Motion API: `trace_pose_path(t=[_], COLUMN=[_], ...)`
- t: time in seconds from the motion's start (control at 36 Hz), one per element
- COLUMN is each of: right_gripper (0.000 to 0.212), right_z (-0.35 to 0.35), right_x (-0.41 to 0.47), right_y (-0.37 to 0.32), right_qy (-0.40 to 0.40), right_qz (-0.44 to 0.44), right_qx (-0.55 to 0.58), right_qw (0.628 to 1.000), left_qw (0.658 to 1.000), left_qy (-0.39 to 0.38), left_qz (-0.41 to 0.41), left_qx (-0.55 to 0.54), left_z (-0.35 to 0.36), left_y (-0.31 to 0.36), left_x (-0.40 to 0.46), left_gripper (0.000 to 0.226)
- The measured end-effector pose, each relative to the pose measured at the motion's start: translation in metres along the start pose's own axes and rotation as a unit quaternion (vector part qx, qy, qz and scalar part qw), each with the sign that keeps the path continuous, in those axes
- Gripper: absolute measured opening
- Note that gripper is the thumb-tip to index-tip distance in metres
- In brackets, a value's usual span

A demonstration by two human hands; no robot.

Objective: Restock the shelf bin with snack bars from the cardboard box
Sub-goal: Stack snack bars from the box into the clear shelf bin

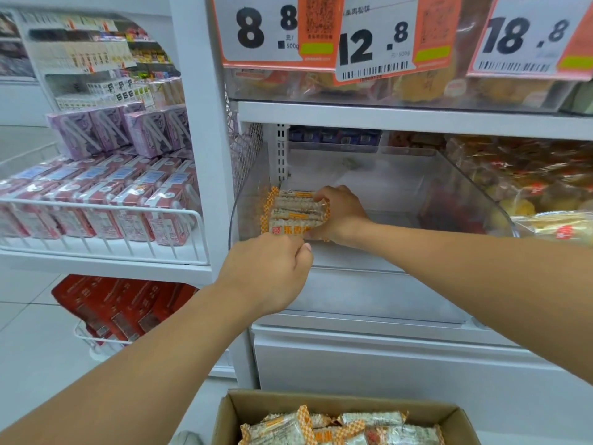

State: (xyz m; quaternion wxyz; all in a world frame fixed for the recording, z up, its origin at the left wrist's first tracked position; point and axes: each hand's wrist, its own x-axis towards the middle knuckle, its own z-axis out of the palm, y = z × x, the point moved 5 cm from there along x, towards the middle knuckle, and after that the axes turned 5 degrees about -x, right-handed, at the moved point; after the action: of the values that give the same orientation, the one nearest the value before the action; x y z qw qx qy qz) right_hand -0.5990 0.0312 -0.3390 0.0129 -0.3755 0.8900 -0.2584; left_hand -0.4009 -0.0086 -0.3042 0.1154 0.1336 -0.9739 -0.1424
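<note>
Snack bars [296, 211] in bin [475, 187], right hand [340, 213] fingers gripping them, left hand [272, 271] fingers curled against them

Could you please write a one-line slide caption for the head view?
Both hands set a stack of snack bars into the clear shelf bin above the cardboard box.

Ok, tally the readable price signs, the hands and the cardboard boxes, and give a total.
Price signs: 3
Hands: 2 (left hand, right hand, both on the snack bars)
Cardboard box: 1
Total: 6
</note>
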Motion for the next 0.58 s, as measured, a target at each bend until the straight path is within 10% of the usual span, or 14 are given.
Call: trace_pose_path(t=[0.58], right_gripper=[0.076], right_z=[-0.022], right_x=[-0.010], right_y=[-0.005], right_qy=[-0.030], right_qz=[0.017], right_qx=[0.013], right_qw=[0.999], left_qw=[1.000], left_qy=[0.012], left_qz=[0.010], left_qx=[-0.005], left_z=[0.002], left_y=[-0.002], left_x=[0.003], left_gripper=[0.039])
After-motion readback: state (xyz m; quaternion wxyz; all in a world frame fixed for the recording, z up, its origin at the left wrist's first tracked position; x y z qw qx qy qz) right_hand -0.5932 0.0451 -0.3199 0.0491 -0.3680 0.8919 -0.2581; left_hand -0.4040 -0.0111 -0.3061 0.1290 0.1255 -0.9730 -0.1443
